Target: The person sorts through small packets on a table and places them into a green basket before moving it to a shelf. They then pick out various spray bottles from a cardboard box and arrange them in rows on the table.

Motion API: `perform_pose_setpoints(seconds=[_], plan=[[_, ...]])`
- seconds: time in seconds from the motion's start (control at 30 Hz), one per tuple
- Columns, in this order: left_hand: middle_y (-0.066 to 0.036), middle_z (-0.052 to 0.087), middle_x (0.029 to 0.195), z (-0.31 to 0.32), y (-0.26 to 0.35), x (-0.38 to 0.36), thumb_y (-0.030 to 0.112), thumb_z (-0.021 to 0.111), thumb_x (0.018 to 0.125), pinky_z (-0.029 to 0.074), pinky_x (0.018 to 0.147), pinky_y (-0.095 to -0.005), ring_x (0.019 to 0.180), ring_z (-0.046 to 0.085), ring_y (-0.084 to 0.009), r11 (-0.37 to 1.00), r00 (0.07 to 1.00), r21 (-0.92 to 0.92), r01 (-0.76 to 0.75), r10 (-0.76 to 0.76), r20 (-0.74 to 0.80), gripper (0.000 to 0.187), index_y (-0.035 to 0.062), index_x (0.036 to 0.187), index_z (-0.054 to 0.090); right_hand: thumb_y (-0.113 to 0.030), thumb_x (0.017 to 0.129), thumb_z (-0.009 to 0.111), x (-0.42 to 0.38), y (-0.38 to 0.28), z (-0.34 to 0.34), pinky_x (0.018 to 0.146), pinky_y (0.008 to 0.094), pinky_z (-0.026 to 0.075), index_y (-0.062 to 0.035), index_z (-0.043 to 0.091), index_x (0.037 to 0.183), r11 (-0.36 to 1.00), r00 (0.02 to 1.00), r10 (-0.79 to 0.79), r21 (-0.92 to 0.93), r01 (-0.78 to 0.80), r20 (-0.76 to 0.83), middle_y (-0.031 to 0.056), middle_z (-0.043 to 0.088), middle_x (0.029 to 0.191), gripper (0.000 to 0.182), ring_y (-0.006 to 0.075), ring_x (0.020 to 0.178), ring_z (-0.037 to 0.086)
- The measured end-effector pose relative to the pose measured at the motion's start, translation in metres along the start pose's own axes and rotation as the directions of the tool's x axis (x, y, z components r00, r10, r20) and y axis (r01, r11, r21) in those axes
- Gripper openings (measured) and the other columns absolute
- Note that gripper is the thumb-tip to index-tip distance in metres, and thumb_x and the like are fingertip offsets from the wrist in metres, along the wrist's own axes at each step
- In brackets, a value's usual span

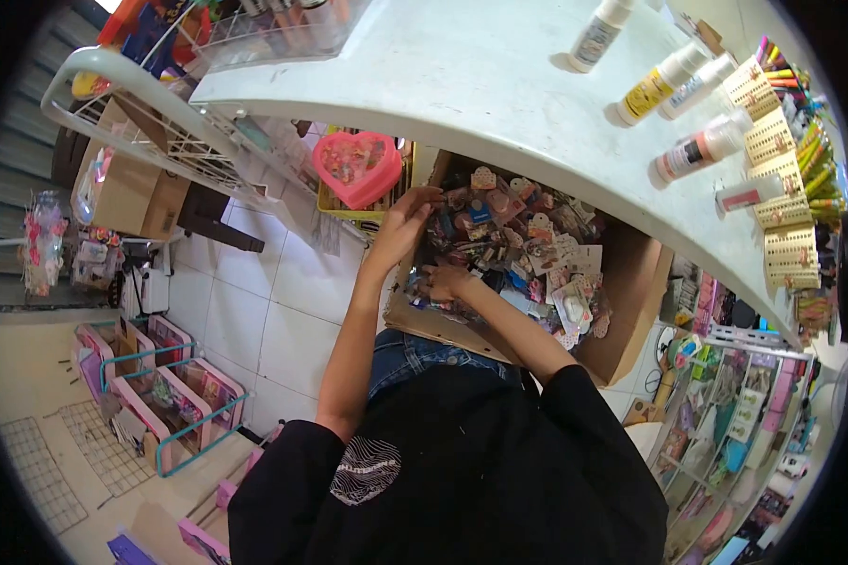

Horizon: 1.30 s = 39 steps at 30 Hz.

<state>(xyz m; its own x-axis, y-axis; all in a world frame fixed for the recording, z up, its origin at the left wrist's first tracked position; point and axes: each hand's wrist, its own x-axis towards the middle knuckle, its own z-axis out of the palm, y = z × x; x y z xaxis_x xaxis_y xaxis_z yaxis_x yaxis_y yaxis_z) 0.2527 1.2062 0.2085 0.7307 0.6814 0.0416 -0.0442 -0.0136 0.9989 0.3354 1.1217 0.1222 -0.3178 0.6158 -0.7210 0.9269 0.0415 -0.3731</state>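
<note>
At the cardboard box [634,292], my left hand [408,215] and right hand [450,282] half-curl, fingertips indistinct; I can't tell if they grip packets [546,250].

From above, the open brown cardboard box [631,292] can be entered between the curved edge of the white tabletop [424,71], which cuts across its far side in view, and the black-shirted torso [509,452], which blocks the near side. Inside, a dense heap of small carded and bagged trinkets [537,231] leaves 1 strip of room along the right wall. The 2 hands, left [409,218] and right [449,282], crowd the left part; beside it, a pink heart-shaped plastic case [356,168] obstructs.
</note>
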Motion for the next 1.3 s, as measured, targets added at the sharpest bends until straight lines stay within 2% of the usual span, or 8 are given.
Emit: perform_pose_setpoints(seconds=[0.33, 0.47, 0.53, 0.67, 0.73, 1.07, 1.23, 1.3], plan=[[-0.011, 0.054, 0.093, 0.0, -0.009, 0.001, 0.001, 0.038, 0.08, 0.038, 0.078, -0.0265, 0.09, 0.052, -0.0183, 0.999, 0.994, 0.006, -0.046, 0.046, -0.098, 0.022, -0.0013, 0.1, 0.047, -0.042, 0.079, 0.027, 0.028, -0.026, -0.012, 0.093, 0.0574, 0.006, -0.017, 0.028, 0.126, 0.95, 0.952, 0.258, -0.22, -0.22, 0.162, 0.0045, 0.02, 0.133, 0.054, 0.0306, 0.124, 0.006], [-0.012, 0.055, 0.092, 0.003, -0.002, 0.0, 0.005, 0.037, 0.081, 0.038, 0.079, -0.027, 0.09, 0.052, -0.0194, 0.961, 0.987, 0.27, -0.065, 0.101, -0.124, 0.022, -0.0008, 0.099, 0.048, -0.042, 0.078, 0.028, 0.006, -0.031, -0.03, 0.092, 0.059, 0.004, -0.0161, 0.026, 0.127, 0.958, 0.932, 0.269, -0.165, -0.234, 0.242, 0.0041, 0.018, 0.134, 0.055, 0.0304, 0.124, 0.002], [-0.012, 0.055, 0.091, 0.003, -0.004, 0.0, 0.005, 0.037, 0.081, 0.039, 0.078, -0.0271, 0.089, 0.052, -0.0193, 0.963, 0.985, 0.262, -0.066, 0.105, -0.136, 0.022, -0.0005, 0.099, 0.048, -0.035, 0.081, 0.027, -0.01, -0.031, -0.031, 0.09, 0.0607, 0.009, -0.0115, 0.038, 0.12, 0.963, 0.961, 0.237, -0.164, -0.213, 0.146, 0.0039, 0.032, 0.127, 0.047, 0.0249, 0.121, 0.02], [-0.012, 0.055, 0.091, 0.005, -0.008, 0.002, 0.004, 0.038, 0.081, 0.039, 0.077, -0.0275, 0.089, 0.053, -0.0197, 0.957, 0.982, 0.28, -0.078, 0.123, -0.146, 0.021, -0.0011, 0.098, 0.048, -0.04, 0.079, 0.027, -0.006, -0.016, -0.007, 0.093, 0.0566, 0.004, -0.0134, 0.025, 0.127, 0.961, 0.972, 0.221, -0.191, -0.202, 0.082, 0.0026, 0.015, 0.134, 0.055, 0.0275, 0.124, 0.005], [-0.012, 0.055, 0.091, 0.004, -0.008, 0.001, 0.004, 0.038, 0.08, 0.039, 0.077, -0.0276, 0.089, 0.053, -0.02, 0.957, 0.982, 0.28, -0.081, 0.125, -0.142, 0.021, -0.0013, 0.098, 0.048, -0.033, 0.083, 0.021, -0.021, -0.014, -0.007, 0.093, 0.059, 0.004, -0.0161, 0.035, 0.122, 0.972, 0.985, 0.147, -0.199, -0.127, 0.089, 0.002, 0.021, 0.132, 0.045, 0.0228, 0.122, 0.017], [-0.012, 0.055, 0.092, 0.003, -0.001, 0.002, 0.005, 0.039, 0.08, 0.038, 0.078, -0.0275, 0.09, 0.052, -0.0199, 0.945, 0.989, 0.321, -0.063, 0.101, -0.104, 0.021, -0.0009, 0.098, 0.048, -0.033, 0.083, 0.021, -0.046, 0.007, 0.019, 0.09, 0.0597, 0.012, -0.0246, 0.043, 0.115, 0.989, 0.996, 0.055, -0.135, -0.064, -0.072, 0.0047, 0.029, 0.128, 0.04, 0.0229, 0.119, 0.022], [-0.008, 0.053, 0.095, 0.005, -0.007, 0.003, 0.004, 0.04, 0.08, 0.037, 0.081, -0.0261, 0.091, 0.051, -0.0163, 0.993, 0.993, 0.117, -0.032, 0.045, -0.111, 0.02, -0.0001, 0.098, 0.049, -0.027, 0.085, 0.029, -0.107, 0.044, 0.024, 0.082, 0.0372, 0.036, -0.0048, 0.053, 0.1, 0.868, 0.781, 0.164, 0.464, 0.175, -0.603, 0.0146, 0.049, 0.106, 0.036, 0.0289, 0.098, 0.046], [-0.01, 0.054, 0.093, 0.008, -0.007, 0.002, 0.002, 0.041, 0.079, 0.038, 0.078, -0.0266, 0.089, 0.052, -0.0167, 0.994, 0.993, 0.104, -0.046, 0.056, -0.101, 0.02, -0.0001, 0.098, 0.048, -0.031, 0.085, 0.03, -0.134, 0.058, 0.028, 0.082, 0.0338, 0.036, -0.0023, 0.054, 0.097, 0.827, 0.765, 0.261, 0.546, 0.137, -0.589, 0.015, 0.051, 0.102, 0.04, 0.0291, 0.095, 0.048]])
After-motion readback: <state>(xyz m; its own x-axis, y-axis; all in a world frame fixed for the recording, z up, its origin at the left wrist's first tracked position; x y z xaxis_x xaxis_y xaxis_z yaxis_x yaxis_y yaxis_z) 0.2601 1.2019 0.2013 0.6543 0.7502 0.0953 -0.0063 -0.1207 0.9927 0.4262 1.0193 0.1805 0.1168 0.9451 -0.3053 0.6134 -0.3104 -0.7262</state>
